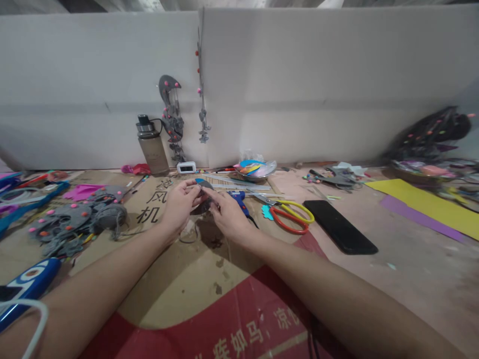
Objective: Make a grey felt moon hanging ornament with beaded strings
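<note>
Both my hands meet over the cardboard sheet (187,284) in the middle of the table. My left hand (180,203) and my right hand (227,213) pinch a small grey felt piece (204,185) between their fingertips, holding it just above the cardboard. A thin thread or wire loop (186,234) lies under my left wrist. A blue glue gun (239,200) rests directly behind my right hand.
Two pairs of scissors, yellow (297,208) and red (288,222), lie right of the hands beside a black phone (339,225). Grey felt pieces with pink beads (71,224) pile up at left. A water bottle (151,144), small clock (186,167), bowl of scraps (254,169) and coloured sheets (430,204) stand around.
</note>
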`<state>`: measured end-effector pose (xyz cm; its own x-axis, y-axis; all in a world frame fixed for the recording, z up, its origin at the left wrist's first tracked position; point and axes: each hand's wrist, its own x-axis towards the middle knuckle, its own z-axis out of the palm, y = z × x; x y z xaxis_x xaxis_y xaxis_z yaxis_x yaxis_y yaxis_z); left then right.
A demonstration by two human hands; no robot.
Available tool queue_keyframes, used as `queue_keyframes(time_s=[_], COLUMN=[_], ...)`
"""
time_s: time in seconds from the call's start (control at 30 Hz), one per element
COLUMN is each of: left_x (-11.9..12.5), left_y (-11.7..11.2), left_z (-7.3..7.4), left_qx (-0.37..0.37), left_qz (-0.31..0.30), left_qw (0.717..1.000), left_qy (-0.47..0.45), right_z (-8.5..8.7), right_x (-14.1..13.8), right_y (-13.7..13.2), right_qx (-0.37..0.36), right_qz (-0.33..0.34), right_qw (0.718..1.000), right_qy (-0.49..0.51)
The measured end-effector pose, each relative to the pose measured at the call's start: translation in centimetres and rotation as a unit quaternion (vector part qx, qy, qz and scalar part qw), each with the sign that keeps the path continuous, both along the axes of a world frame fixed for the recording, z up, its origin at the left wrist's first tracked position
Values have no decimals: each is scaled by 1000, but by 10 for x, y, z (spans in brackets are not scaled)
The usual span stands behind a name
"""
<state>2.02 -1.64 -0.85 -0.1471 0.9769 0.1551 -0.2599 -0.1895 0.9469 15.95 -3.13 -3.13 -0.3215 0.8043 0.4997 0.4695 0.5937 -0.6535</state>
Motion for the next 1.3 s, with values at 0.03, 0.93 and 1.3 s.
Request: queue_keyframes(time_s=[0.03, 0.93, 1.3], left_x=[0, -30, -21], left_y=[0, 22, 16], left_z=[0, 1, -5], left_qx=[-2, -3, -5], left_qz=[-2, 80, 71], left_qw=[1000, 995, 997], left_qy=[-6, -58, -39], right_z=[0, 19, 2], right_x=[0, 56, 43], right_y=[0, 31, 41], right_qx=[-1, -100, -142], right_qz=[-3, -193, -188], right_qw=[1000, 947, 972], right_qy=[-3, -238, 16])
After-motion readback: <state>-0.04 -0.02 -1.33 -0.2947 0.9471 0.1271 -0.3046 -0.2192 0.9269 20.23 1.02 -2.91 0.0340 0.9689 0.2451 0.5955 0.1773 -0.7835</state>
